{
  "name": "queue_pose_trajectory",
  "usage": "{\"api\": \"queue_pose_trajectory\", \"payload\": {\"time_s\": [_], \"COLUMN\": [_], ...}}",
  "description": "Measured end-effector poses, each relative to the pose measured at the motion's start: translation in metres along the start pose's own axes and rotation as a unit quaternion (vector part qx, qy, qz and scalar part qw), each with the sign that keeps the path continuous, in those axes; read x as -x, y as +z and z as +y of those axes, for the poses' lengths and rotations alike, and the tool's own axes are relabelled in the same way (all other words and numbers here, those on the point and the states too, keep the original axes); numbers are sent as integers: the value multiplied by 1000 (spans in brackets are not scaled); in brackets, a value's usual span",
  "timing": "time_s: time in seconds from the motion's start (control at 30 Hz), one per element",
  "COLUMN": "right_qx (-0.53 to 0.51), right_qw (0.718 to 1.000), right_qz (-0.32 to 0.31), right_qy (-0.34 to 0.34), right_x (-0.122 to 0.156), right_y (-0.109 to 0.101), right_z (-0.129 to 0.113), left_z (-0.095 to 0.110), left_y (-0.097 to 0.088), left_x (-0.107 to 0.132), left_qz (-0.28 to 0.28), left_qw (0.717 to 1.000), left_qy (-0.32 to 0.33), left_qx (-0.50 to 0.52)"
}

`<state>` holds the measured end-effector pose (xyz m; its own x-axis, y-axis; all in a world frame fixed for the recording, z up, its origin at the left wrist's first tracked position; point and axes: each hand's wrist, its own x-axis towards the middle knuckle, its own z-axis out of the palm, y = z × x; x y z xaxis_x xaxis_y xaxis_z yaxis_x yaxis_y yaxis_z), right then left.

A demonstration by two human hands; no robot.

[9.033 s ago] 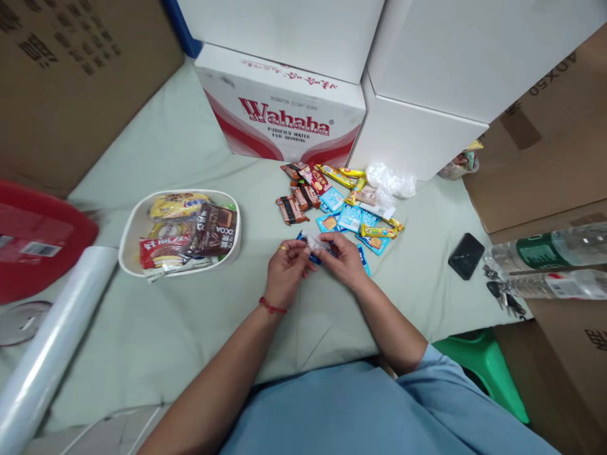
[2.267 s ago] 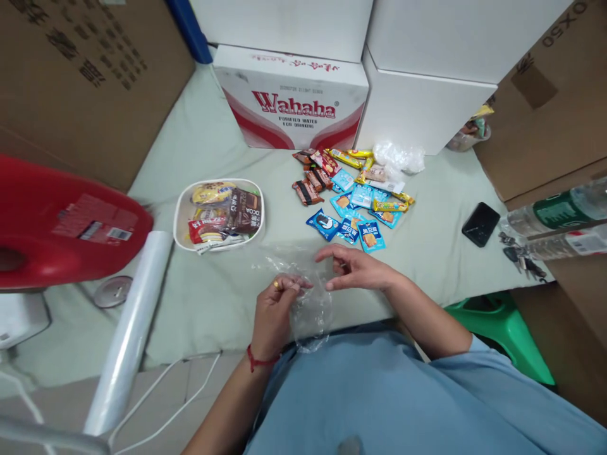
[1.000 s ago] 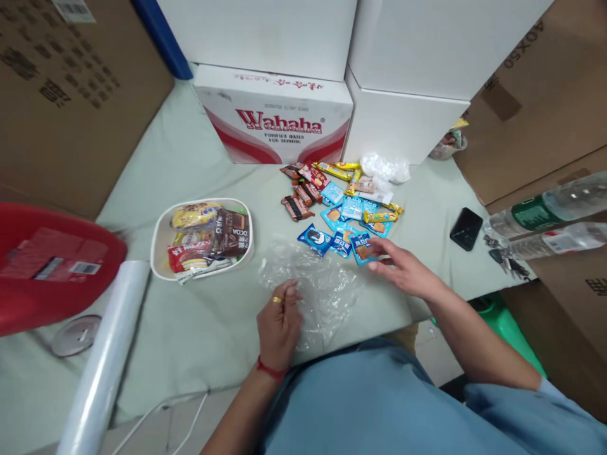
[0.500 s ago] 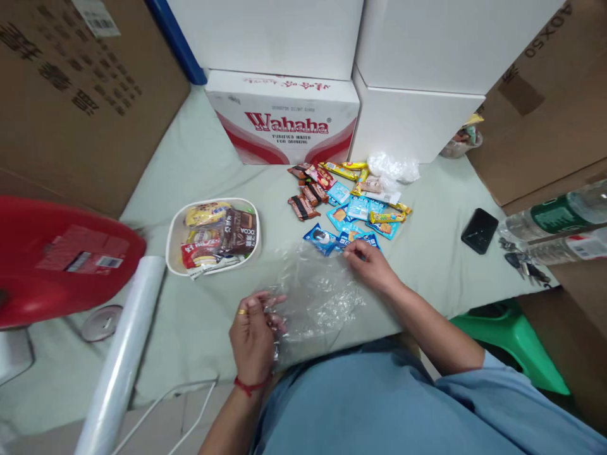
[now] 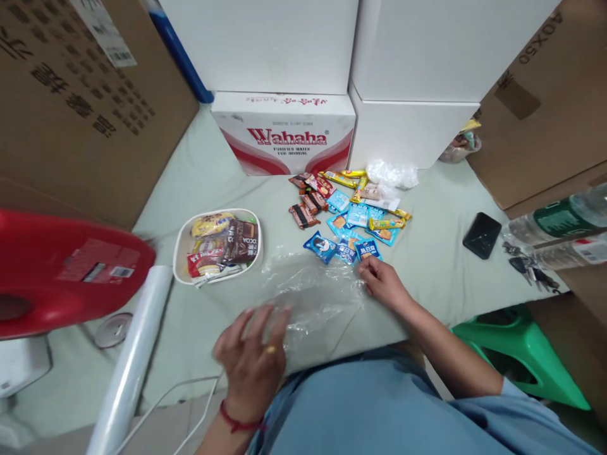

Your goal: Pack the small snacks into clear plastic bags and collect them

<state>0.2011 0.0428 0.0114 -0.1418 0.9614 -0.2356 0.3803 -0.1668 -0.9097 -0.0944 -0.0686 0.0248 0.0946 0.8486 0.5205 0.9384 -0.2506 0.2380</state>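
Note:
A crumpled sheet of clear plastic film (image 5: 317, 297) lies spread on the pale green cloth in front of me. My left hand (image 5: 253, 354) rests on its near left edge with fingers spread, slightly blurred. My right hand (image 5: 384, 284) has its fingers curled, pinching the film's right edge, just below a blue snack packet (image 5: 367, 251). Behind the film lies a pile of several small wrapped snacks (image 5: 353, 208). A white bowl (image 5: 179, 253) full of snack packs stands to the left.
A roll of clear film (image 5: 133, 360) and a red plastic seat (image 5: 61, 272) are at the left. A Wahaha carton (image 5: 284, 136) and white boxes stand behind. A black phone (image 5: 481, 235), keys (image 5: 533, 275), water bottles (image 5: 554, 218) and a green stool (image 5: 516, 354) are at the right.
My left hand slid toward me and opened flat on the film's edge. My right hand left the blue packets and came to the film's right edge. The film now lies wider.

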Motion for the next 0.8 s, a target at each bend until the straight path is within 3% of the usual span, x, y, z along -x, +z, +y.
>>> {"api": "queue_pose_trajectory", "payload": {"time_s": [0.03, 0.1, 0.2, 0.27, 0.4, 0.47, 0.57, 0.67, 0.8], "right_qx": [10, 30, 38, 24, -5, 2, 20, 5, -34], "right_qw": [1000, 999, 999, 999, 999, 999, 998, 999, 997], "right_qz": [-2, -3, -6, -12, -10, -1, 22, 44, 60], "right_qy": [-7, -21, -34, -35, -31, -36, -48, -22, 32], "right_x": [0, 0, -1, -1, -3, -2, -1, 1, 5], "right_y": [0, -3, -13, -21, -29, -26, -18, -12, -17], "right_z": [-1, -3, -4, -4, -2, 0, 2, 6, 8], "left_z": [0, -2, -5, -3, 20, 35, 48, 42, 23], "left_y": [1, 4, 0, -10, -36, -40, -27, -2, 20], "left_x": [-3, -11, -24, -34, -58, -68, -73, -65, -48], "left_qz": [-52, -165, -303, -392, -520, -538, -507, -433, -348], "left_qw": [997, 979, 948, 912, 849, 839, 852, 890, 929], "left_qy": [61, 96, 14, -45, -76, -73, -45, -18, -84], "left_qx": [22, 70, 100, 111, 57, -28, -121, -138, -91]}}
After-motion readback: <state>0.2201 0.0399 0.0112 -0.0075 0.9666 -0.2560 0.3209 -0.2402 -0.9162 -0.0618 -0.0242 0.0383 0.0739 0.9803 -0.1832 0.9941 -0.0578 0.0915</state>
